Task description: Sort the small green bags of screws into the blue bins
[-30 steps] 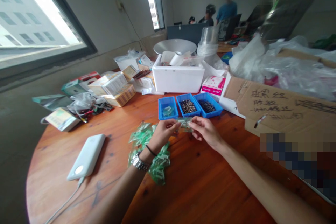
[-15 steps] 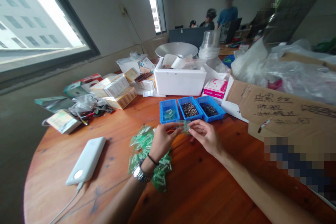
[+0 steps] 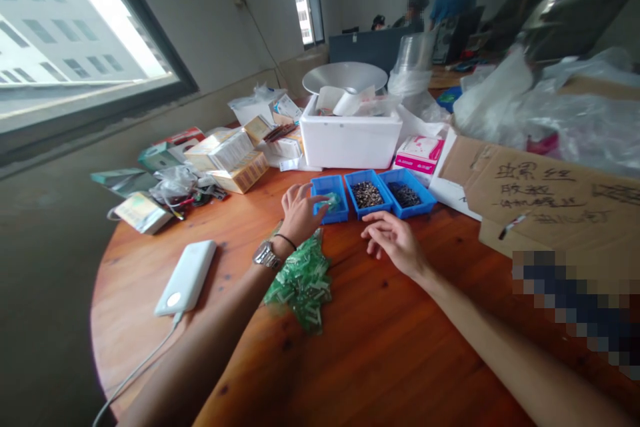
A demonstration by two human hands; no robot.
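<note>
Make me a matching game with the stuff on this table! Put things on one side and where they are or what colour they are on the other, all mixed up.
Things:
1. power bank
2. foam box
3. left hand
4. pile of green packets

Places and colours:
A. at the leftmost blue tray
B. white, behind the blue trays
C. on the table by the left wrist
D. white, with a cable, at the table's left

Pairs: 1-D, 2-B, 3-A, 4-C

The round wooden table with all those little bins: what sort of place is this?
Probably a small workshop or packing room. Three blue bins hold tiny parts, a pile of small green packets lies by the left hand, and boxes crowd the table.
</note>
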